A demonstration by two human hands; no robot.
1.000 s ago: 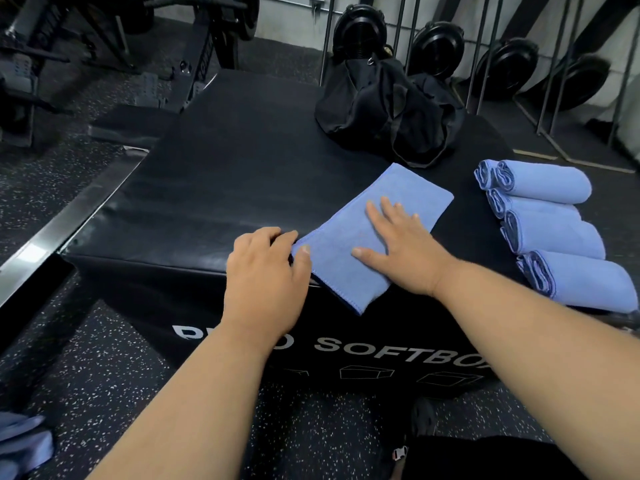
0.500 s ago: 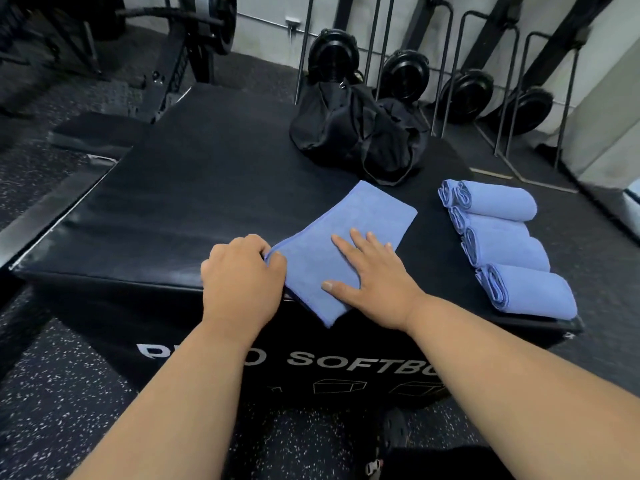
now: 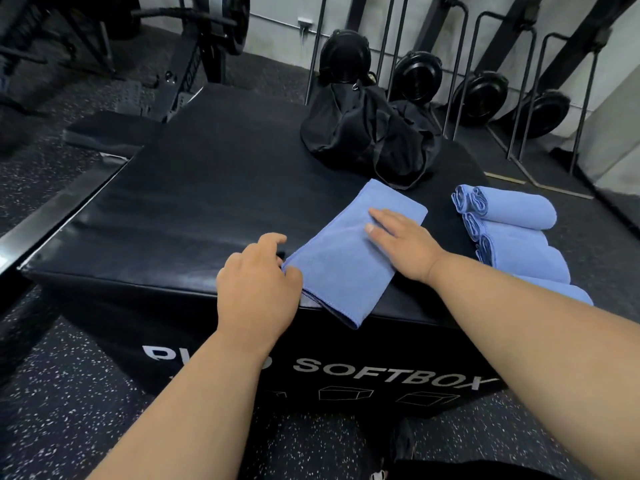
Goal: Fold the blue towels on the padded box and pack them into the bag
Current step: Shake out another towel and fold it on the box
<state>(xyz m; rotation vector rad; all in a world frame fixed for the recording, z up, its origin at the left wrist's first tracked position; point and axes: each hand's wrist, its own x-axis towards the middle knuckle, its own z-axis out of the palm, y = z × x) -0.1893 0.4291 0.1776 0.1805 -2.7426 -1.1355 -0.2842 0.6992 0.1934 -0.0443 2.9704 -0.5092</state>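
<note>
Since a moment ago the right hand (image 3: 403,245) has slid farther along the folded blue towel (image 3: 349,251), fingers flat; the left hand (image 3: 258,287) pinches its near-left corner. The towel lies at the padded box's (image 3: 194,202) near edge, black bag (image 3: 370,133) beyond, rolled towels (image 3: 512,230) right.

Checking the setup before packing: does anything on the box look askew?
The flat blue towel lies skewed, one corner hanging over the padded box's front edge. Rolled towels sit neatly.

Five blue towels (image 3: 349,258), one bag (image 3: 370,133), one padded box (image 3: 207,188)
</note>
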